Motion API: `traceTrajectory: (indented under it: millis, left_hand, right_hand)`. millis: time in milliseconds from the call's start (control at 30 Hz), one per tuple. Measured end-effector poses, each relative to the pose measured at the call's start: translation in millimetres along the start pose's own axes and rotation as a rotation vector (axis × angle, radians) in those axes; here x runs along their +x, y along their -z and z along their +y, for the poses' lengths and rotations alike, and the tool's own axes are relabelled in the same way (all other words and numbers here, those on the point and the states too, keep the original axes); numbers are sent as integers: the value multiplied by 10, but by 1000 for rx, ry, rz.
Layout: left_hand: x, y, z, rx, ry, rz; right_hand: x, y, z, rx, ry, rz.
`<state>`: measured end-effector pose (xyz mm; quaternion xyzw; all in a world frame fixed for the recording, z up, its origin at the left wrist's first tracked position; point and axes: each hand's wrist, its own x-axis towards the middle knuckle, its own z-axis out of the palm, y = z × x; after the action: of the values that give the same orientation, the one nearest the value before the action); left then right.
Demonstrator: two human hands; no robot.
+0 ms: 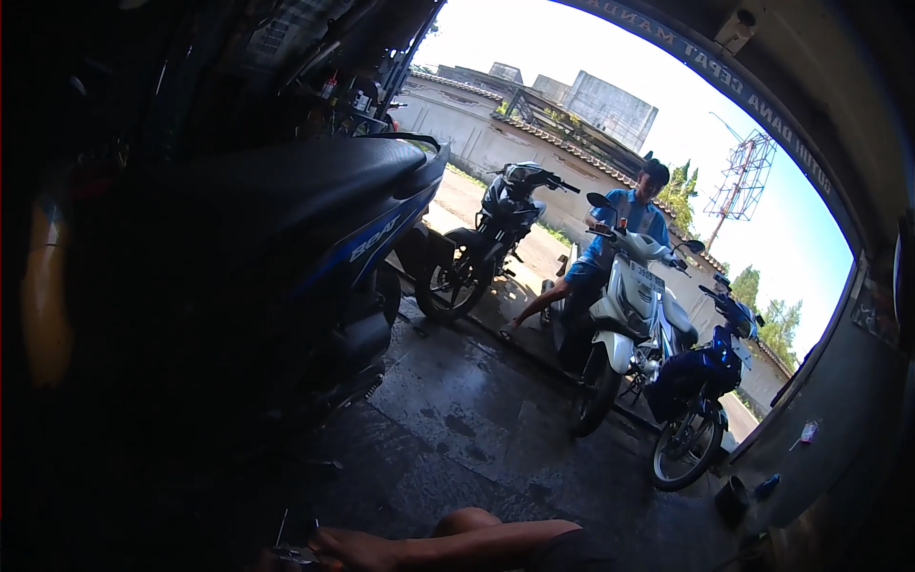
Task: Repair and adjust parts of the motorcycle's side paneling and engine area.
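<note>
At the lower edge, my right forearm reaches leftward to my right hand [338, 545], whose fingers are closed on a dim metal tool [291, 553]; its shape is hard to make out. A thin rod sticks up beside it. A bent knee [465, 522] shows behind the forearm. Above and left of the hand stands a dark scooter [381, 238] with blue side panels, mostly in shadow. I cannot make out my left hand.
Across the wet tiled floor [448, 410], a black motorcycle [481, 238], a white scooter [620, 305] and a blue motorbike [696, 372] line the sunlit doorway. A person [620, 224] in blue straddles the white scooter. A dark bucket [732, 498] stands by the right wall.
</note>
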<state>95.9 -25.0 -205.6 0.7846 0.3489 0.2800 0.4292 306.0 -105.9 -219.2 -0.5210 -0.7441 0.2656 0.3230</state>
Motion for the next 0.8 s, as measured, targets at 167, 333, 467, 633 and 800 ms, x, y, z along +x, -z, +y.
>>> traceTrajectory:
  millis: [167, 333, 467, 633, 800]
  left_hand:
    - [-36, -9, -44, 27, -96, 47]
    - [83, -167, -27, -58, -253, 194]
    - [-51, -34, 59, -47, -115, 29]
    - [7, 56, 223, -88, -201, 20]
    - [45, 90, 248, -73, -208, 88]
  right_hand:
    - [4, -21, 8, 30, 22, 6]
    - [14, 48, 114, 64, -51, -130]
    - [12, 26, 203, -1, 65, -36]
    - [69, -3, 196, 53, 13, -41]
    - [60, -44, 194, 139, -32, -89]
